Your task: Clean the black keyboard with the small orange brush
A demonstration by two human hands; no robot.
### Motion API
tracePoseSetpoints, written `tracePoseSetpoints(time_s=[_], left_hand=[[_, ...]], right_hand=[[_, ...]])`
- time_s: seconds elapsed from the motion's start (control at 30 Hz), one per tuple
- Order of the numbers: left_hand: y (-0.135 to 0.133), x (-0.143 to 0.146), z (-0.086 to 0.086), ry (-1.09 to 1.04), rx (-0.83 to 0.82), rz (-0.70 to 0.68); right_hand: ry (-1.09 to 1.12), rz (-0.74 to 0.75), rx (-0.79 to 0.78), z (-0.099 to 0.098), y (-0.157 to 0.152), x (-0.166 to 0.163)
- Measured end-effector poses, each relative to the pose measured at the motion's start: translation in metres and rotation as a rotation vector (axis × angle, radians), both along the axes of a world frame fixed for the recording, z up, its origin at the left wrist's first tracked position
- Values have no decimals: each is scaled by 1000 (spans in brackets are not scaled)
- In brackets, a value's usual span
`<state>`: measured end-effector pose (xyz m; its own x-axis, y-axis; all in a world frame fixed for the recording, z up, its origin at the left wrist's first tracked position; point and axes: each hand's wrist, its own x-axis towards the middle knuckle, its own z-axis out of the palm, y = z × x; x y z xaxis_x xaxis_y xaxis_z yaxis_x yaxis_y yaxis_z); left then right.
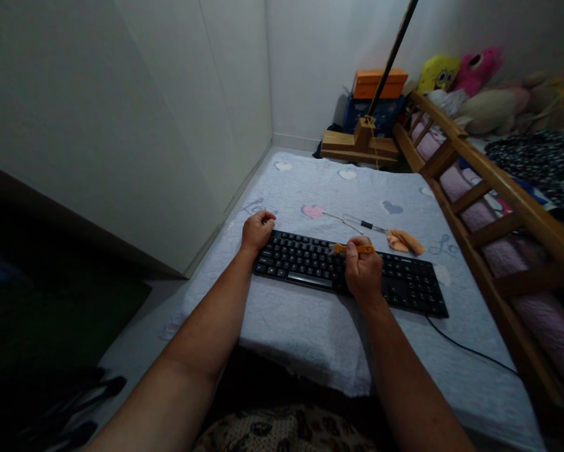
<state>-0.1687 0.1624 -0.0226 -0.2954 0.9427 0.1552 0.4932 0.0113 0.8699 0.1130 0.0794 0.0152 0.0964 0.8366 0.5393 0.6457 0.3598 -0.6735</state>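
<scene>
A black keyboard [305, 260] lies on the cloth-covered table, turned a little so its right end sits nearer me. My left hand [257, 231] is closed at its far left corner, with the fingers curled against the edge. Over the keys right of the middle, my right hand [364, 267] is wrapped round the orange handle of a small brush [340, 249]. The brush's pale tip points left, just above the upper keys; whether it touches them I cannot tell. Beyond the keyboard lie a tan cloth [404, 242] and a thin wire tool with a black sleeve [366, 224].
Pale blue cloth with hearts [291, 326] covers the table. A cable [470, 347] runs off to the right. A white cabinet [169, 125] borders the left, a wooden bed rail [489, 169] the right. A wooden stand [357, 147] and boxes [380, 85] are at the back.
</scene>
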Motion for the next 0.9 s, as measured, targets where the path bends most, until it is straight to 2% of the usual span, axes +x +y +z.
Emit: tracePoseSetpoints(time_s=[0.37, 0.57, 0.9], left_hand=[[0, 0, 0, 8, 10, 1], [0, 0, 0, 1, 10, 5], [0, 0, 1, -1, 3, -3]], right_hand=[[-8, -12, -9, -1, -1, 2], [22, -47, 42, 2, -1, 6], [-55, -74, 37, 2, -2, 13]])
